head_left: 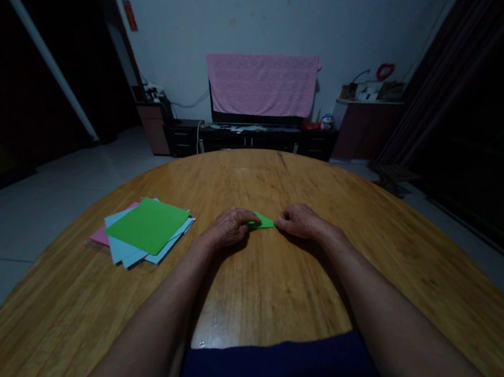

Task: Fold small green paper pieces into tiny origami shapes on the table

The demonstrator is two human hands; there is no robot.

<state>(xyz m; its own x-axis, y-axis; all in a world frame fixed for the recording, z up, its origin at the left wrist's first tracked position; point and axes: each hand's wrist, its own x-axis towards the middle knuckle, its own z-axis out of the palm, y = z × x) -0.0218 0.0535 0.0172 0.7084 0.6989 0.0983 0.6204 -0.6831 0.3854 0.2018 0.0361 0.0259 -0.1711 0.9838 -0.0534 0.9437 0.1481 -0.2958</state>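
Observation:
A small piece of folded green paper (264,219) lies on the round wooden table between my two hands. My left hand (232,226) covers its left part, with the fingers bent over it and closed on it. At the paper's right corner, the fingertips of my right hand (299,220) pinch the tip. Only a narrow, pointed green part shows; the rest is hidden under my left fingers. To the left of my left hand lies a loose pile of paper sheets, with a green sheet (149,225) on top of light blue sheets (123,252) and a pink one (99,237).
The round wooden table (268,288) fills the near view. Dark blue cloth (272,373) shows at its near edge. Beyond it stand a low black cabinet (249,139) and a screen draped with a pink towel (264,84). A dark curtain (446,56) hangs at the right.

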